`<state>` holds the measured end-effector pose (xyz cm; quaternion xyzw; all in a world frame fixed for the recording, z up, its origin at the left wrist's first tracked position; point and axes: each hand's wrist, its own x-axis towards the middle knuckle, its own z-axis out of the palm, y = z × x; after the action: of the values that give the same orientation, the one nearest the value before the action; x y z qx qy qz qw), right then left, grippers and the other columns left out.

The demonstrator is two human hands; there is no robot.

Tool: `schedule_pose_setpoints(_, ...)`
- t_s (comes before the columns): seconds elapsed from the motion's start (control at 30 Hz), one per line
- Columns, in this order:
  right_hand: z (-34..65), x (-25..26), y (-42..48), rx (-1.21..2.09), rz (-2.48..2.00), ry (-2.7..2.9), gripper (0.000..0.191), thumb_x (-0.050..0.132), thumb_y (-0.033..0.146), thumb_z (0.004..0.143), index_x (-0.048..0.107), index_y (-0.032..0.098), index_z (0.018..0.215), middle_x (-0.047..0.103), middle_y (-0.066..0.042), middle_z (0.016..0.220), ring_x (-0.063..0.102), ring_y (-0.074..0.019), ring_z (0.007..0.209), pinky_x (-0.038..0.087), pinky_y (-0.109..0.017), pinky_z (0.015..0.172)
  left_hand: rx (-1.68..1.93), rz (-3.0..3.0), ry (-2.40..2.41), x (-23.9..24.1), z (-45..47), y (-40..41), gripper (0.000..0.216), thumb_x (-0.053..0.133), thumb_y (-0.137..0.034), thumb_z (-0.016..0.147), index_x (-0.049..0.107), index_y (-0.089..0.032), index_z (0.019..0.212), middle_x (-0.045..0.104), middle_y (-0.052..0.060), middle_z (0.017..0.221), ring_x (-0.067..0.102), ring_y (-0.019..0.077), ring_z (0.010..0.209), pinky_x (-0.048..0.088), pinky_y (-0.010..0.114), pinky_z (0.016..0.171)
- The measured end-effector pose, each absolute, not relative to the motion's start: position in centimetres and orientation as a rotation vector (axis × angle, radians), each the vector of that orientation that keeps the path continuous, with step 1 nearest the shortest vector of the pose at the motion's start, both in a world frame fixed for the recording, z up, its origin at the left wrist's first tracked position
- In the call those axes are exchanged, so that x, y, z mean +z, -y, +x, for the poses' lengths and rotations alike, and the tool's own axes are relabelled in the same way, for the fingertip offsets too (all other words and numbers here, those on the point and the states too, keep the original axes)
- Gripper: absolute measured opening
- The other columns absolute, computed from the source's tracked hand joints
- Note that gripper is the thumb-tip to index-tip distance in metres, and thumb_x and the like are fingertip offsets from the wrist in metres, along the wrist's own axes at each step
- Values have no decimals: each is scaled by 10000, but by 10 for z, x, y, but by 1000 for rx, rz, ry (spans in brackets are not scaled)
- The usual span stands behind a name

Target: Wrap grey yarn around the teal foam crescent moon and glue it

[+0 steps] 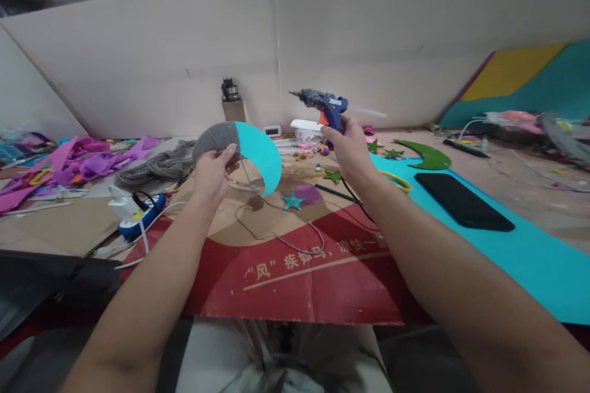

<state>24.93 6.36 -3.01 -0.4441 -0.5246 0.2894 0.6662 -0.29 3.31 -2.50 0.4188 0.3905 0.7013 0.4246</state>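
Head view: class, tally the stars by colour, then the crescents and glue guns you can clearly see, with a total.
Green stars: 3
Blue star: 1
Crescents: 2 (green crescent; grey-and-turquoise crescent in the left hand)
Glue gun: 1, in the right hand
Total: 7

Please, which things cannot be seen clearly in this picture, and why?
Head view:
Crescent: partly behind the left hand.
Glue gun: handle partly covered by right hand.
Lettering: end hidden by right forearm.
White device: display too small to read.
Purple pieces: cut off by left edge.
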Motion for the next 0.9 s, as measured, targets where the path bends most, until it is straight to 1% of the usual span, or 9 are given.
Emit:
schedule_pose_setpoints(0.07,255,-25,-63,751,-958,1153,194,568,332,754,501,209,888,508,30,714,479,-84,571,412,-211,518,1738,1052,-986,-27,-3,-34,225,779,-247,597,634,-122,714,637,14,659,601,91,585,450,180,523)
schedule_pose_setpoints(0.17,255,-19,-59,904,-956,1099,174,552,362,766,493,203,806,487,28,693,455,-77,535,410,-212,483,1731,1047,-1005,-29,-3,-36,226,776,-243,598,637,-115,722,635,16,659,603,88,583,458,174,522)
schedule_pose_setpoints(0.23,252,-16,-54,924,-928,1052,196,593,315,728,475,217,849,509,35,727,474,-78,546,435,-218,490,1731,1038,-1019,-30,-3,-37,224,774,-238,600,635,-116,727,632,15,652,600,88,576,459,174,515)
schedule_pose_setpoints(0.33,244,-13,-45,979,-828,1053,291,628,257,679,437,234,897,575,26,814,518,-86,594,457,-223,500,1731,1036,-1033,-30,-4,-37,232,779,-239,599,632,-122,736,635,16,657,598,87,574,457,172,509)
schedule_pose_setpoints(0.43,238,-13,-38,1034,-784,1140,275,617,264,693,440,232,900,616,0,864,528,-90,607,455,-228,500,1728,1039,-1030,-30,-4,-36,243,783,-246,596,632,-121,740,636,18,673,602,88,580,457,172,508)
schedule_pose_setpoints(0.53,235,-15,-33,1039,-784,1211,231,599,265,717,453,224,891,599,5,811,500,-83,559,437,-232,483,1729,1029,-1027,-30,-4,-36,241,782,-242,596,629,-125,741,629,9,661,601,87,575,454,175,506)
schedule_pose_setpoints(0.67,230,-15,-26,1110,-748,1318,196,603,264,736,480,215,881,527,32,702,463,-80,528,404,-227,461,1742,1008,-1013,-32,-6,-39,254,784,-254,587,615,-127,728,623,3,649,608,94,578,455,186,514)
schedule_pose_setpoints(0.77,227,-14,-21,1122,-698,1401,209,612,267,744,485,217,902,525,32,720,459,-80,530,397,-231,461,1747,984,-1005,-34,-8,-40,272,791,-269,582,603,-126,717,619,1,643,613,99,581,459,197,529)
schedule_pose_setpoints(0.9,223,-13,-14,1034,-724,1539,167,577,264,776,473,220,899,548,25,725,450,-87,526,404,-244,477,1741,961,-993,-33,-8,-39,271,794,-263,588,594,-122,707,628,12,653,617,99,586,458,204,543)
